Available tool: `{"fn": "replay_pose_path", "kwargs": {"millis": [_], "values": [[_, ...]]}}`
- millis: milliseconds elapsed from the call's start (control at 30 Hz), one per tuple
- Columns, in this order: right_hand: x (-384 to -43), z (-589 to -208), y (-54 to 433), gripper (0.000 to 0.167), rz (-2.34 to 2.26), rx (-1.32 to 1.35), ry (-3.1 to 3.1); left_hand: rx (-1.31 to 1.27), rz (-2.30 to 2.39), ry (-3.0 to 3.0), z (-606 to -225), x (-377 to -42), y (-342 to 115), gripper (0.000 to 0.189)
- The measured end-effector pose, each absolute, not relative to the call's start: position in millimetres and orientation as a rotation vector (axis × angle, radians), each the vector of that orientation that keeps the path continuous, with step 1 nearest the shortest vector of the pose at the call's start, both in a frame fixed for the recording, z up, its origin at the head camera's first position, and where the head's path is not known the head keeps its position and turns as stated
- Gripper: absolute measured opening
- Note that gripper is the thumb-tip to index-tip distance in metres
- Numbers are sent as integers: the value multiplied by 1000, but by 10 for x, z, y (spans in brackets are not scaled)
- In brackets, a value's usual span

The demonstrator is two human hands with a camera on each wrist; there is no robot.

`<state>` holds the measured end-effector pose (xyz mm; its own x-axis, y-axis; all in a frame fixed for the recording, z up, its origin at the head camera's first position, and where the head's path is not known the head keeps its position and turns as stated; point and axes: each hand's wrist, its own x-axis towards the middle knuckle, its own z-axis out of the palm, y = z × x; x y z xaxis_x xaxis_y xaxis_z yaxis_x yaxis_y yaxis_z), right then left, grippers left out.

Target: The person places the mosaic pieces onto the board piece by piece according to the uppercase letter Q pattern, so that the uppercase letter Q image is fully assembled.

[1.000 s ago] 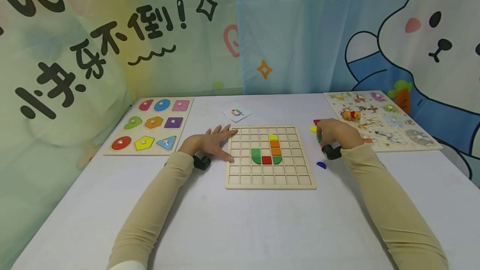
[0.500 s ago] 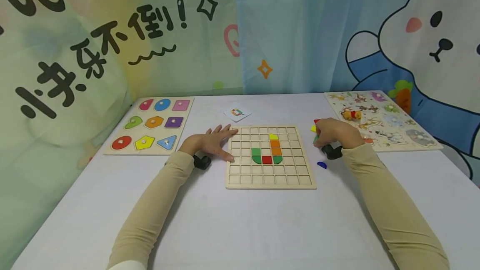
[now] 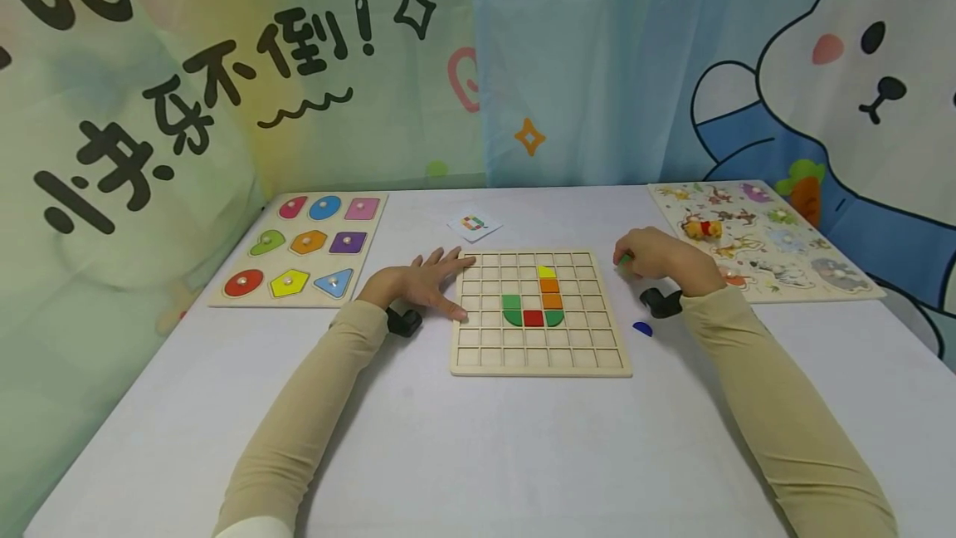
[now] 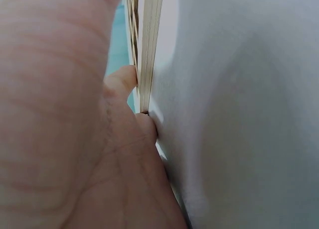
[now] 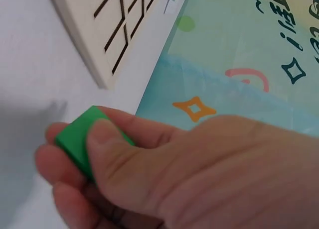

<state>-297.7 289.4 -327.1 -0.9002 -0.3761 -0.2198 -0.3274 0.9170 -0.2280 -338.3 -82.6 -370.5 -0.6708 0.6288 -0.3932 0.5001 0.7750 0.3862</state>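
Note:
My right hand (image 3: 660,257) pinches a green block (image 5: 79,141) between thumb and fingers, to the right of a wooden grid board (image 3: 541,362). Its square-edged shape shows in the right wrist view. With fingers spread, my left hand (image 3: 421,285) rests against the board's left edge; the left wrist view has fingers at the board's side (image 4: 149,55). Set in the grid are two orange squares (image 3: 551,293), a yellow piece (image 3: 547,271), a red square (image 3: 534,319) and several green pieces (image 3: 511,303). A blue piece (image 3: 642,328) lies below the right hand.
Behind the board lies a small pattern card (image 3: 474,225). A shape puzzle board (image 3: 254,254) stands at the back left, and an animal puzzle board (image 3: 777,293) with a yellow-and-red figure (image 3: 702,229) at the back right. A printed curtain (image 3: 582,65) hangs behind the table.
My right hand has shifted slightly left and away from me with the green block. The red and yellow pieces seen beside it earlier are now out of sight. My left hand stays put.

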Motion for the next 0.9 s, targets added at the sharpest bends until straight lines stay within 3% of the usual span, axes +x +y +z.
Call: {"fn": "replay_pose_path", "kwargs": {"millis": [367, 900], "values": [[-2982, -3252, 2673, 20, -331, -643, 2826, 866, 337, 2451, -3717, -3406, -840, 107], [-2908, -3281, 1938, 19, -456, -873, 2810, 877, 348, 2449, -3690, -3394, -850, 106]]}}
